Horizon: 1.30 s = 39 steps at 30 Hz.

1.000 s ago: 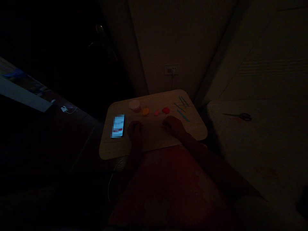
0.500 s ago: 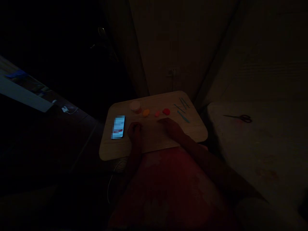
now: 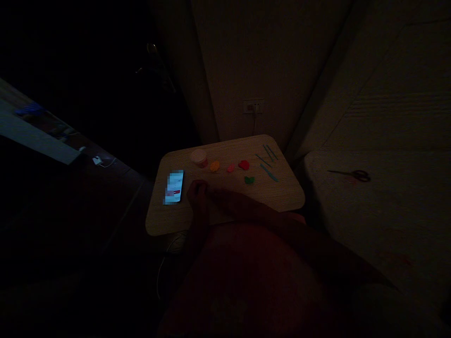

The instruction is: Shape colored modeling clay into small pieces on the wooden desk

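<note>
Left fingers (image 3: 199, 182) curl inward beside straighter right fingers (image 3: 215, 193); darkness hides whether they hold anything.

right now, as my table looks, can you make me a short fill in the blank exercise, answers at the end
1. Between the orange piece and the red piece lies the ____.
2. Between the phone and the right hand is the person's ____.
3. The scissors lie off the table, to its ____.

Missing words: pink piece; left hand; right.
</note>
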Each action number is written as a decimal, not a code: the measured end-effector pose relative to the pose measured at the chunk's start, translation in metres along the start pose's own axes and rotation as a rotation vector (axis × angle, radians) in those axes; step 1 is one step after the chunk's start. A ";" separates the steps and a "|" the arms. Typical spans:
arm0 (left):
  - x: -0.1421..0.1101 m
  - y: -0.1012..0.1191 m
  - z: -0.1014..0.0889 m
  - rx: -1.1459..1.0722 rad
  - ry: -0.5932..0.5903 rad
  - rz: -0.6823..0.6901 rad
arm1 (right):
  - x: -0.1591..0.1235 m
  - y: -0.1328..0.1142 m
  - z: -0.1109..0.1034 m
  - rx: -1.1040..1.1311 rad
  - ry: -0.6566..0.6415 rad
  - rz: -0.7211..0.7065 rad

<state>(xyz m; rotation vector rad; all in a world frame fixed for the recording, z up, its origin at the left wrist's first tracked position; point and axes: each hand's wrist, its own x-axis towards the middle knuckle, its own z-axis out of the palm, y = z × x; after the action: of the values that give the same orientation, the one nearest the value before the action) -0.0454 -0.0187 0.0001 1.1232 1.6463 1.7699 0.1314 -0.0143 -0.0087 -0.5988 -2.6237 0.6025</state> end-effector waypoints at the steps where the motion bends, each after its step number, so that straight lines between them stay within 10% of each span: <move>1: 0.000 -0.001 0.000 0.007 0.002 0.002 | 0.003 -0.003 0.000 0.004 -0.007 -0.002; 11: -0.001 -0.002 0.000 -0.009 -0.009 -0.026 | 0.019 0.014 0.001 -0.164 -0.003 0.047; 23: -0.003 0.002 0.002 -0.037 -0.001 -0.045 | -0.043 -0.001 -0.028 -0.046 -0.069 0.050; 39: -0.003 0.005 0.001 -0.032 0.014 -0.040 | 0.036 0.019 0.003 -0.152 -0.030 -0.037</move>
<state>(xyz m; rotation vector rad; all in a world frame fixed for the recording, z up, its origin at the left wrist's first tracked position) -0.0426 -0.0212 0.0039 1.0581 1.6316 1.7767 0.1065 0.0177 -0.0109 -0.5887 -2.7200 0.4070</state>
